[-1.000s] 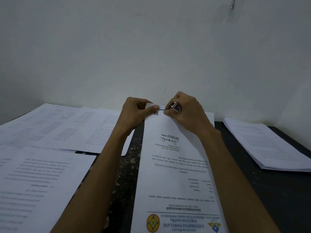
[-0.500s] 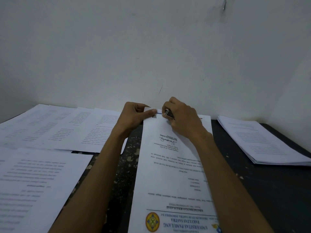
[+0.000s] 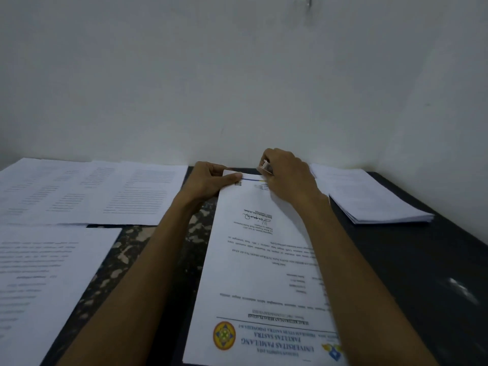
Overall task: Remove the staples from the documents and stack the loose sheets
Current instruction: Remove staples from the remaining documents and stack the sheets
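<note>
A white printed document [image 3: 258,260] with a university letterhead lies lengthwise on the dark table, its text upside down to me. My left hand [image 3: 208,180] pinches its far left corner, thumb on top. My right hand [image 3: 287,175] grips a small metal staple remover [image 3: 266,165] at the far edge of the same document, just right of the left hand. The staple itself is too small to make out.
A neat stack of loose sheets [image 3: 369,196] sits at the right against the wall. Several printed sheets [image 3: 87,191] are spread over the table's left side, with another [image 3: 45,281] nearer me. The wall stands right behind the table [image 3: 422,273].
My right hand with the staple remover has shifted a little to the right along the document's far edge, away from my left hand. The view has tilted slightly.
</note>
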